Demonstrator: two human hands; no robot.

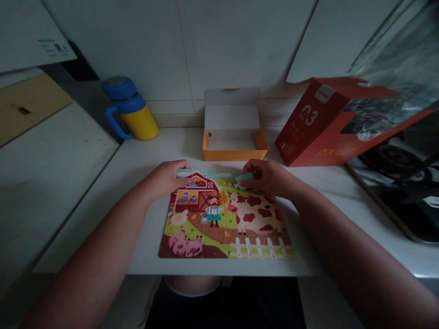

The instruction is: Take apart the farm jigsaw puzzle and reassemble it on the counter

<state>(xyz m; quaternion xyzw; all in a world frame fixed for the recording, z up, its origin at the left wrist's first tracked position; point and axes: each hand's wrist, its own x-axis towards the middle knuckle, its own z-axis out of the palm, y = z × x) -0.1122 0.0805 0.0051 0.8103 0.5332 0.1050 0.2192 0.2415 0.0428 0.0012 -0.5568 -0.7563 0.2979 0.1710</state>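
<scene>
Left hand [173, 178] and right hand [269, 176] are apart, one at each upper side of a jigsaw puzzle [226, 219] that lies flat in the lower middle of the frame, mostly nearer the viewer than the hands. At its upper left, the left thumb lies over the printed barn [197, 194] and the other fingers curl near the edge; whether they grip or merely rest, I cannot tell. The right hand pinches a pale green puzzle piece [244, 178] between thumb and fingers, over the upper right part of the picture. Between and below the hands, the puzzle shows a farmer [213, 212] in the middle, a spotted cow [259, 212] on the right, pink pigs [185, 243] at lower left and a white fence [259, 247] at lower right. Just beyond the hands, at upper centre, an orange box [236, 156] stands with its lid up on the white counter [178, 146]. A blue and yellow flask [142, 123] stands at upper left. At upper right leans a red box [308, 132], with clear plastic [401, 59] above it; a dark stove [418, 224] fills the right edge.
</scene>
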